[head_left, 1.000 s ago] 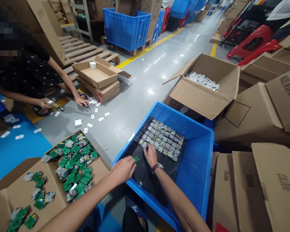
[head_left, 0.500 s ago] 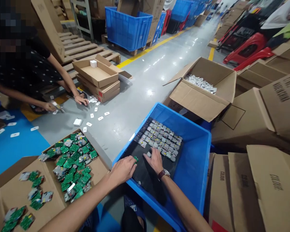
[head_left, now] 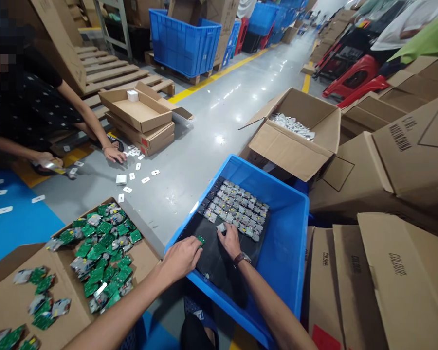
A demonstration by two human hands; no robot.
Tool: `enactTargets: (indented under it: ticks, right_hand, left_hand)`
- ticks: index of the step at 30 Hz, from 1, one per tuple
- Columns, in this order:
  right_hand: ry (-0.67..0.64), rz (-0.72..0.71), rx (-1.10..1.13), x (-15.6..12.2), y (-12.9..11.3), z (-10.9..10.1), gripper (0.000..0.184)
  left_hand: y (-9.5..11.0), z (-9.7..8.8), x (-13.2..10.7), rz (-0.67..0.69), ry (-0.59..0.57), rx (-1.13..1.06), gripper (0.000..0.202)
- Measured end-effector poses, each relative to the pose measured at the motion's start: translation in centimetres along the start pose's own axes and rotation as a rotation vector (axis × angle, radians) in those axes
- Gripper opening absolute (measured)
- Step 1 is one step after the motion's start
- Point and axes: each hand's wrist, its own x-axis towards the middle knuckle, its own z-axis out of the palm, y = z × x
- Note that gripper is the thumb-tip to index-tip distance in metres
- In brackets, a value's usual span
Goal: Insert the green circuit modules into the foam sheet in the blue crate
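A blue plastic bin (head_left: 302, 243) stands before me with a black sheet (head_left: 219, 265) inside. Rows of small grey modules (head_left: 241, 206) lie side by side on the sheet's far part. My left hand (head_left: 182, 257) is over the bin's near left rim, fingers closed on a green circuit board (head_left: 201, 240) that shows only in part. Just short of the rows, my right hand (head_left: 230, 241) pinches one grey module (head_left: 221, 227), low over the sheet. To the left, an open carton (head_left: 151, 265) holds a heap of green circuit boards and grey modules (head_left: 104, 248).
Beyond the bin, an open cardboard box (head_left: 292, 150) contains white parts. Stacked cartons (head_left: 379, 277) crowd the right side. At left a crouching person's hand (head_left: 114, 153) reaches among white cards (head_left: 145, 180) on the floor. Flat boxes (head_left: 138, 116) are stacked behind.
My view has shifted slightly, so the scene sits further left. My right hand now shows the grey module pinched more clearly at its fingertips. The other person's hand with a shiny object has moved left.
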Motion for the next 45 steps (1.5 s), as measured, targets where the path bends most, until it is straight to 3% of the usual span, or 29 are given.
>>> enactTargets:
  ticks: [6,11,17,19,22,26,28,33,38,42,45]
  right_hand:
    - [0.008,-0.006,0.174,0.6,-0.4,0.5,0.04]
    - [0.06,-0.033,0.13,0.4,-2.5,0.2,0.038]
    - [-0.322,-0.256,-0.014,-3.1,-5.5,0.9,0.04]
    - [-0.364,-0.26,-0.03,-4.0,-5.6,1.1,0.038]
    - [-0.266,-0.148,0.019,-4.3,-4.4,0.4,0.037]
    - [-0.006,0.069,0.024,-3.7,-1.2,-1.9,0.048]
    - [0.069,0.086,-0.004,-3.6,0.0,-2.8,0.051]
    - [-0.095,-0.081,0.023,-4.1,1.0,-2.8,0.04]
    - [0.125,0.143,-0.066,-3.9,1.7,-1.8,0.052]
    - [0.01,0.078,0.085,-2.9,1.9,-1.1,0.046]
    - [0.013,0.088,0.14,-2.2,1.4,-0.3,0.045]
  left_hand:
    - [-0.1,-0.1,0.0,0.014,-0.006,0.013,0.019]
    - [-0.2,0.2,-0.1,0.021,0.007,0.008,0.02]
    - [-0.5,0.3,0.0,0.045,0.037,-0.025,0.021]
    - [-0.6,0.3,0.0,0.049,0.04,-0.029,0.022]
    - [-0.7,0.4,0.0,0.059,0.047,-0.037,0.023]
    - [-0.7,0.4,0.0,0.058,0.058,-0.045,0.025]
    - [-0.7,0.4,0.0,0.051,0.053,-0.046,0.024]
    - [-0.6,0.2,0.0,0.036,0.039,-0.045,0.024]
    - [-0.6,0.2,0.0,0.031,0.027,-0.036,0.024]
    - [-0.6,0.2,0.0,0.034,0.031,-0.038,0.023]
    - [-0.6,0.2,0.0,0.035,0.035,-0.031,0.024]
